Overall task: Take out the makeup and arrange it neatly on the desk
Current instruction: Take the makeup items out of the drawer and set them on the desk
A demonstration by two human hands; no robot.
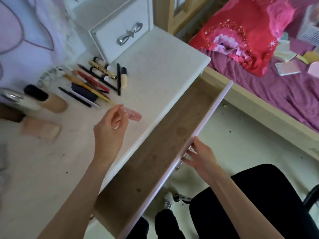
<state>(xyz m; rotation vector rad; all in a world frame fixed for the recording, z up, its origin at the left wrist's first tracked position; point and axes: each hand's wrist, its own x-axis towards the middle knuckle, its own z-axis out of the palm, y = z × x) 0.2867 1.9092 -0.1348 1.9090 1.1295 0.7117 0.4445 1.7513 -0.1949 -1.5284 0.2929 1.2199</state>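
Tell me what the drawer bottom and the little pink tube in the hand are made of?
The drawer bottom looks like bare brown wood or fibreboard: matt, with darker stains. The pink tube, pinched by the left hand, seems clear plastic or glass, since it looks glossy and see-through, though it is blurred.

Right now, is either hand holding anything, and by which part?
The left hand pinches a small pink tube by its near end. The right hand grips the handle on the open drawer front.
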